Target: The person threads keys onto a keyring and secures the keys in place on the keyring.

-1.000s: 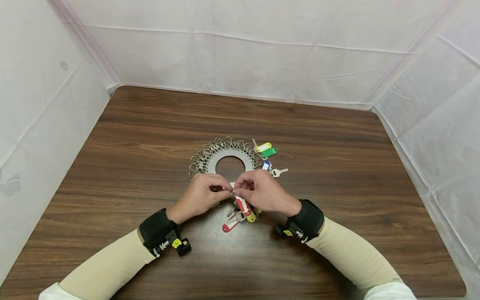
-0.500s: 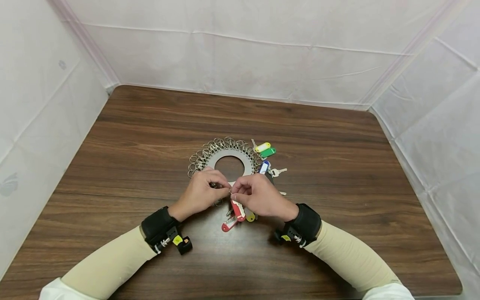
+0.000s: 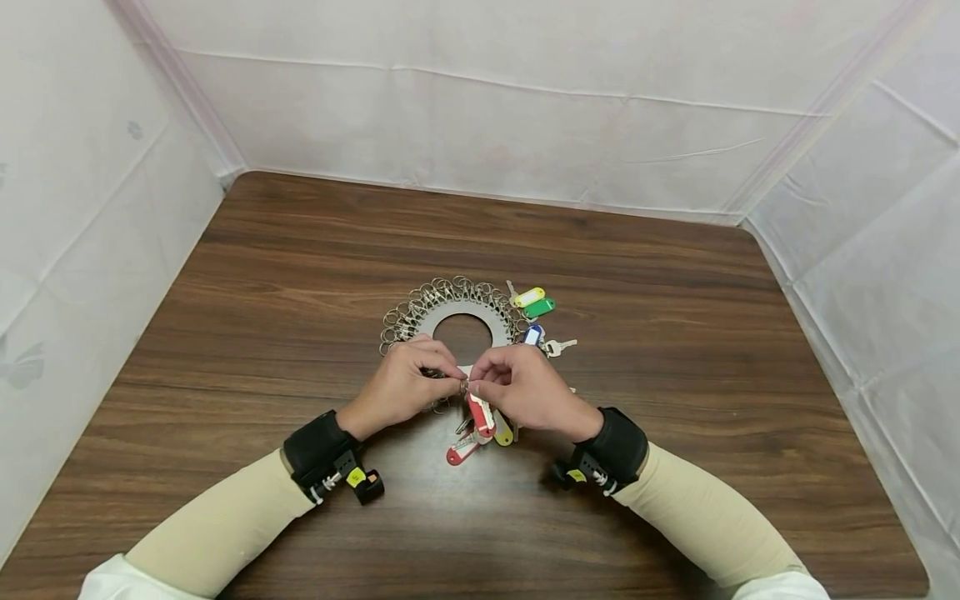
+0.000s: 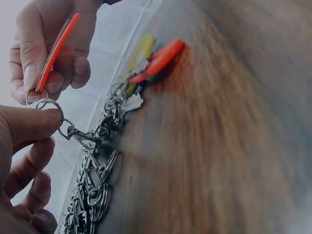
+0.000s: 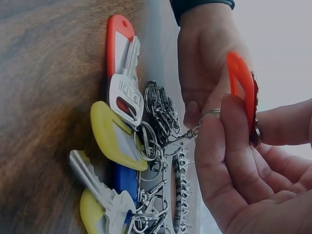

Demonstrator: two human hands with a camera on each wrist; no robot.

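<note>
**Red tag at the mouth of a split ring**

Red plastic key tag [image 4: 57, 48] sits pinched between the thumb and forefinger of the right hand [image 3: 525, 387], held up off the brown wood-grain table [image 3: 675, 350]. The left hand [image 3: 401, 385] pinches a small steel split ring [image 4: 48, 105] between thumb and fingertip; that ring hangs by a swivel clip from the flat grey metal key-organiser disc [image 3: 461, 315], whose rim is crowded with more rings. The tag's own little ring [image 4: 34, 97] touches or nearly touches the held split ring, right between the two hands, at the near edge of the disc.

To my eye the step in hand is joining the two rings. It would go best with the left pinch steady and close to the ring's split, so the coil can be opened with a nail, and with the right hand turning the tag rather than pulling, since the clip's short link leaves little slack.

Just beneath the hands lie a red tag with a silver key [image 5: 119, 73] and a yellow plastic tag [image 5: 114, 134], so a dropped piece would land among them. Yellow and green tags [image 3: 534, 301] lie off the disc's far right side. The table has wide room to either side and behind the disc; white sheeted walls [image 3: 480, 108] close it on three sides, well apart from the work.
</note>
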